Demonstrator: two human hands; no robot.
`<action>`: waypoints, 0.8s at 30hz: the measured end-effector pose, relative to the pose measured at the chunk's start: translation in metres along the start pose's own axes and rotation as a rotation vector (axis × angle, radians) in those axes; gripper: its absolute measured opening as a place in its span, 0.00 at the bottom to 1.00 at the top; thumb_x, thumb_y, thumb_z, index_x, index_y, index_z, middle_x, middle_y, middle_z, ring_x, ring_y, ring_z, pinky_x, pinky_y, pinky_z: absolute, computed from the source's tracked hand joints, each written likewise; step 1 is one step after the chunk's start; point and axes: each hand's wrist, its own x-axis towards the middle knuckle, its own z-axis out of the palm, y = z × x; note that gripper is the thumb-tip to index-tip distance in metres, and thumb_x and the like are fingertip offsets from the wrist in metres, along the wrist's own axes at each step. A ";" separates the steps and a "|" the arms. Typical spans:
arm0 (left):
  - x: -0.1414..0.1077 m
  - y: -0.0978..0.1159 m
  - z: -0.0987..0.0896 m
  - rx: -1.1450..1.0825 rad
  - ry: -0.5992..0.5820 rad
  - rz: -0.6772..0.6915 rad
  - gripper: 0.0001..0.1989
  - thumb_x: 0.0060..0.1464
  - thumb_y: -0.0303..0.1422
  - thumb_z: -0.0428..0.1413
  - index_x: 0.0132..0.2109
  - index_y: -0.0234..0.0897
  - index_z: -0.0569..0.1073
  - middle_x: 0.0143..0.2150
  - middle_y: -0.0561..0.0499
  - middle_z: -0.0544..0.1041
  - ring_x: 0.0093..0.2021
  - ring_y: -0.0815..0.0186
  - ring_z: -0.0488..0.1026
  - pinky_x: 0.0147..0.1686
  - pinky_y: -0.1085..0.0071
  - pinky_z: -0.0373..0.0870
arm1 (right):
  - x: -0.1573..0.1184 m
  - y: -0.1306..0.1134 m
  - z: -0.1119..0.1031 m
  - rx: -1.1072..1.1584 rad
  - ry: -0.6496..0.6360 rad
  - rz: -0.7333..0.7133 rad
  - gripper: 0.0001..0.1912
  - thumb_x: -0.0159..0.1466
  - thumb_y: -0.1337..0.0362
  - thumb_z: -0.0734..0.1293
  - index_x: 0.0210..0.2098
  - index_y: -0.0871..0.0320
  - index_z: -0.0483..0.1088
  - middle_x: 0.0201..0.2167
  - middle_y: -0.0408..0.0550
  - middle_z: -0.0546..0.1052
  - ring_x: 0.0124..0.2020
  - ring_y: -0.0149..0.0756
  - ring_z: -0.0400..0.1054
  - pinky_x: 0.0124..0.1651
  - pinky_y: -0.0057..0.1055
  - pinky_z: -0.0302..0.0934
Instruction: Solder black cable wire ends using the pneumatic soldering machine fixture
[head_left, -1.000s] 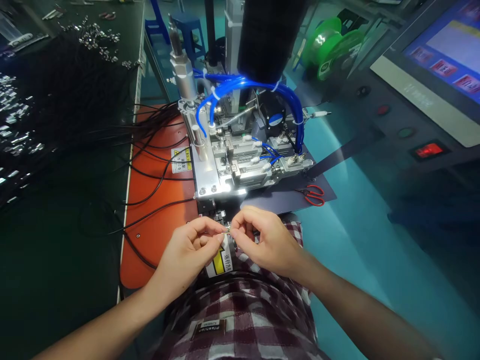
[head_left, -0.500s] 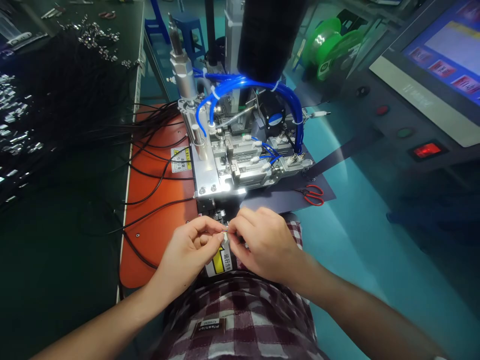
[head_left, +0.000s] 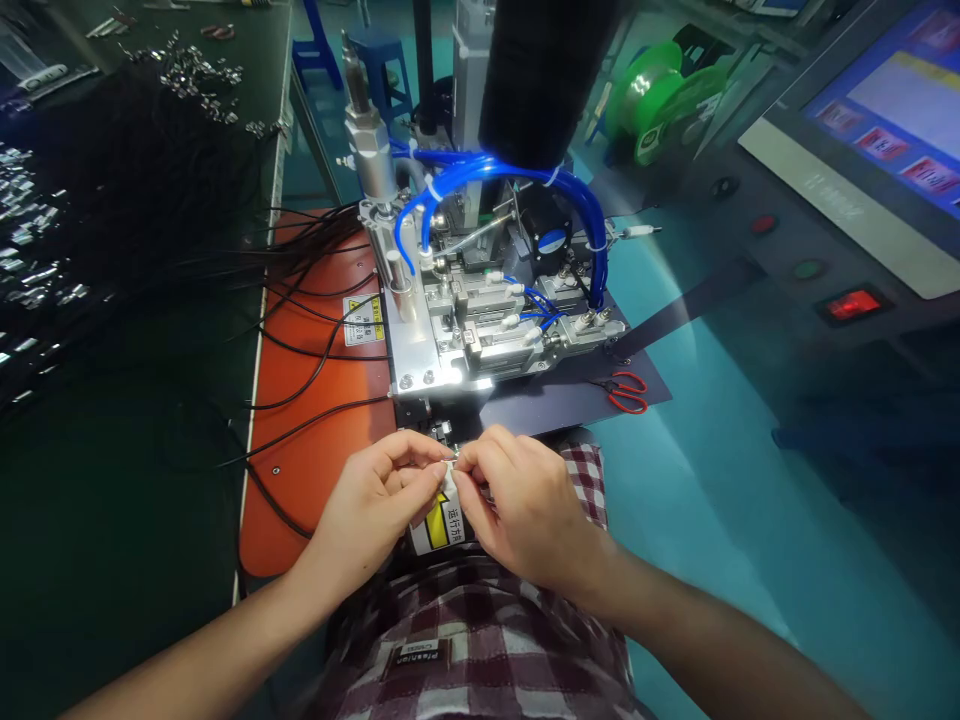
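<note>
My left hand (head_left: 375, 500) and my right hand (head_left: 525, 500) meet fingertip to fingertip at the near end of a metal machine (head_left: 416, 355). Both are closed in a pinch. Whatever lies between the fingertips is too small to make out. Just below the fingers is a white and yellow label (head_left: 437, 525) with black characters. Black cables (head_left: 330, 408) run across an orange plate (head_left: 300, 480) on the left, their ends reaching the machine's edge.
A heap of black cables with shiny metal ends (head_left: 150, 180) covers the dark table at left. Red-handled scissors (head_left: 628, 392) lie on a dark plate right of the machine. Blue tubes (head_left: 517, 170) arch over it. A control panel (head_left: 847, 210) stands at right.
My right hand has shifted slightly, its knuckles a little lower and its fingers bent differently. My left hand has barely moved.
</note>
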 end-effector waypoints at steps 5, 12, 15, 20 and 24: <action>0.000 -0.005 -0.002 -0.082 -0.024 -0.006 0.09 0.52 0.36 0.58 0.38 0.35 0.71 0.19 0.60 0.61 0.19 0.77 0.54 0.17 0.81 0.50 | -0.002 0.005 0.004 0.169 0.022 0.075 0.06 0.65 0.68 0.58 0.32 0.59 0.65 0.29 0.47 0.70 0.27 0.33 0.62 0.32 0.31 0.53; 0.001 -0.007 -0.002 -0.122 -0.029 -0.046 0.10 0.52 0.38 0.59 0.36 0.35 0.71 0.20 0.59 0.61 0.19 0.78 0.53 0.17 0.81 0.48 | 0.000 0.009 0.003 0.086 0.066 0.009 0.08 0.65 0.66 0.59 0.31 0.59 0.66 0.26 0.45 0.70 0.25 0.33 0.60 0.31 0.31 0.51; 0.002 -0.009 -0.002 -0.110 -0.020 -0.047 0.11 0.52 0.39 0.58 0.36 0.35 0.71 0.19 0.60 0.59 0.18 0.78 0.51 0.17 0.80 0.47 | 0.000 0.008 0.004 0.025 0.075 -0.068 0.09 0.66 0.67 0.58 0.30 0.59 0.66 0.25 0.45 0.71 0.25 0.33 0.59 0.31 0.32 0.51; 0.000 -0.006 0.000 -0.058 0.000 -0.038 0.10 0.52 0.37 0.58 0.35 0.34 0.71 0.17 0.61 0.59 0.17 0.78 0.53 0.16 0.81 0.49 | 0.001 0.008 0.003 -0.114 0.112 -0.144 0.11 0.66 0.68 0.58 0.28 0.59 0.67 0.24 0.46 0.71 0.23 0.32 0.57 0.30 0.32 0.50; -0.001 0.002 0.003 0.001 -0.003 0.015 0.08 0.51 0.35 0.58 0.34 0.33 0.71 0.17 0.60 0.62 0.18 0.77 0.57 0.17 0.82 0.52 | 0.002 0.008 0.000 -0.161 0.162 -0.170 0.12 0.65 0.67 0.59 0.27 0.58 0.67 0.22 0.44 0.70 0.22 0.32 0.56 0.29 0.31 0.49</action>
